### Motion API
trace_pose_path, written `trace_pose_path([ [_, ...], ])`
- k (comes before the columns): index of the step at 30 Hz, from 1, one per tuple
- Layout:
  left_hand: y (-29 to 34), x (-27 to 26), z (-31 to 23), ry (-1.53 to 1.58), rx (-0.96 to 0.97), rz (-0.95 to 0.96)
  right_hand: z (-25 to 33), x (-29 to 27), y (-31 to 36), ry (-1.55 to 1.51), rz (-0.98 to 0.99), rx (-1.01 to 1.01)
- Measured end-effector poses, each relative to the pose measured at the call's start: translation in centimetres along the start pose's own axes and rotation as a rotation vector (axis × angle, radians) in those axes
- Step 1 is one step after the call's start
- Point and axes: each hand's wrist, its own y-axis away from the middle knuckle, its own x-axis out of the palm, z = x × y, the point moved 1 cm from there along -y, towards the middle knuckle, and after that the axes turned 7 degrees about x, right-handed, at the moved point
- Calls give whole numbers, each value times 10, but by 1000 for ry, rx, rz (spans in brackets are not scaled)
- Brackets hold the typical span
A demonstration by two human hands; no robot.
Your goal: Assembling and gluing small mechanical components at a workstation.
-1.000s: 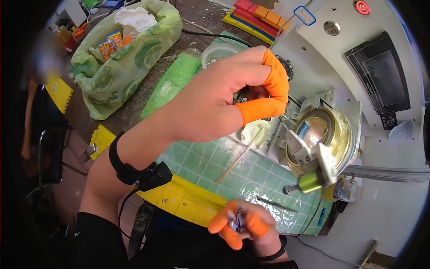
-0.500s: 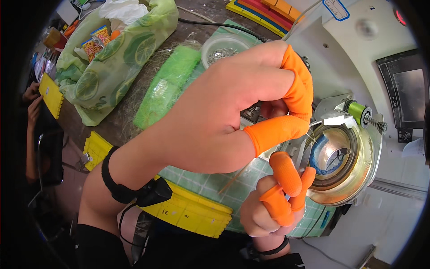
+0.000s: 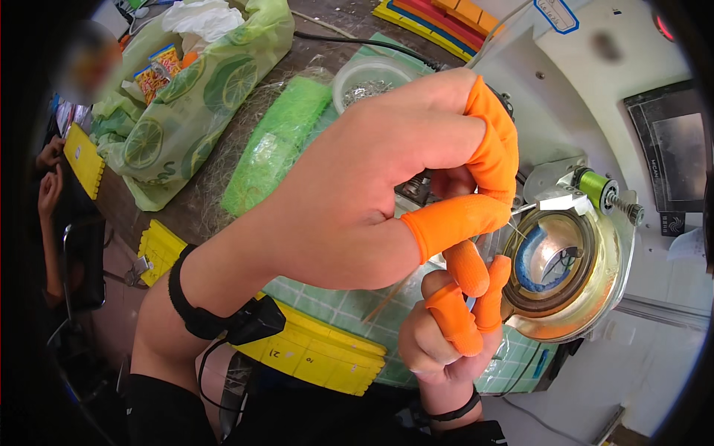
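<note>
My left hand point(image 3: 372, 178) reaches across the middle, with orange finger cots on its thumb and index finger. Their tips are pinched together beside a metal ring machine point(image 3: 595, 290) with a blue inner ring point(image 3: 534, 264). A fine pale strand point(image 3: 518, 229) shows just below the pinch; its other end is lost to sight. Below it, my right hand point(image 3: 454, 320) is closed, with orange cots on several fingers. A small greyish bit shows between those fingers, too little to name. The curled left fingers partly hide a dark metal part point(image 3: 415, 186).
A green thread spool point(image 3: 593, 182) with a spring sits on the machine, near a dark screen point(image 3: 675, 160). Behind my left hand are a tub of small metal pieces point(image 3: 364, 89), a green wrapped bundle point(image 3: 279, 141) and a green bag point(image 3: 216, 97). Yellow strips point(image 3: 312, 346) lie in front. Another person's hands point(image 3: 50, 175) are far left.
My right hand has moved up and slightly left, closer to my left hand's pinch. My left hand has barely shifted. The other person's lower hand has moved slightly.
</note>
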Motion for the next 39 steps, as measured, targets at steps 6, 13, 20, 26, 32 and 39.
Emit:
trace_pose_path([
  [6, -1, -4, -3, 6, -9, 30, -2, -5, -3, -31, 67, -25],
  [13, -2, 0, -8, 166, -43, 9, -23, -6, 52, 192, 58, 211],
  [20, -21, -52, -31, 291, -292, -116, -26, -21, 138, 630, -183, 9],
  [26, 25, -125, -49, -1189, -508, 135, -2, -28, 174, 1344, -510, -216],
  [32, 52, -103, -24, -1220, -283, 515, 22, -32, 165, 2169, -863, -626],
  [39, 42, -111, 18, -1303, -512, 878, 36, -44, 160, 2242, -931, -624],
])
